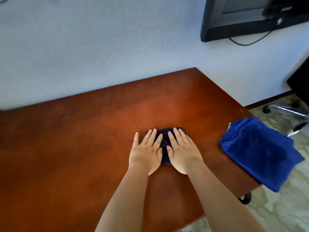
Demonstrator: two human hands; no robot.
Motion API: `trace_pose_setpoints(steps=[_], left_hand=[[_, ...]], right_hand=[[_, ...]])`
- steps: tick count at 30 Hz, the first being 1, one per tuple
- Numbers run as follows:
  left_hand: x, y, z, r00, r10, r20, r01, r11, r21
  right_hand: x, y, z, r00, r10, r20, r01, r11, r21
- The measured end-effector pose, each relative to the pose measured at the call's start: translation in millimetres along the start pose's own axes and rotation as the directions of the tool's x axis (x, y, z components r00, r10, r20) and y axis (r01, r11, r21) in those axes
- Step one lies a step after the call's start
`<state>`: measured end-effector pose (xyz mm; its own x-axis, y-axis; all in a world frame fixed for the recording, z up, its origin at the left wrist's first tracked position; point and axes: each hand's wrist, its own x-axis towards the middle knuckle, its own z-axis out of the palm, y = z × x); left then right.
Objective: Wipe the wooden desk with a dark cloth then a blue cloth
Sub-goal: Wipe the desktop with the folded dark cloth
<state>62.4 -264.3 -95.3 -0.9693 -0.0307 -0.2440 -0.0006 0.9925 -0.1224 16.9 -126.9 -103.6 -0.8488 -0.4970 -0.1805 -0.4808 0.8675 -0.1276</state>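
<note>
A small dark cloth [164, 144] lies bunched on the reddish wooden desk [75, 148], right of its middle. My left hand [146, 151] and my right hand [183, 151] press flat on it side by side, fingers spread and pointing toward the wall. Most of the cloth is hidden under my palms; only a strip shows between them and past the fingertips. A folded blue cloth [260, 153] rests on the desk's right edge and hangs over it, apart from both hands.
The desk's back edge meets a pale wall [100, 47]. A black monitor [242, 17] with a dangling cable hangs at the upper right. Beyond the desk's right edge are a chrome chair base [287, 113] on castors and patterned carpet [284, 206].
</note>
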Motion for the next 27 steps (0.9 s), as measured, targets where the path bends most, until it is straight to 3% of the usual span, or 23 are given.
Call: trace_pose_setpoints(steps=[14,27], left_hand=[[88.8,-62.2,-10.4,0.973,-0.229,0.027,0.23,0.97,-0.08],[14.6,-41.8,2.7,0.952,-0.299,0.068,0.305,0.947,-0.099]], right_hand=[[139.2,-12.2,-20.7,0.983,-0.182,-0.016,0.181,0.983,-0.019],[70.3,-31.3,-8.0,0.975,-0.221,-0.01,0.221,0.975,-0.006]])
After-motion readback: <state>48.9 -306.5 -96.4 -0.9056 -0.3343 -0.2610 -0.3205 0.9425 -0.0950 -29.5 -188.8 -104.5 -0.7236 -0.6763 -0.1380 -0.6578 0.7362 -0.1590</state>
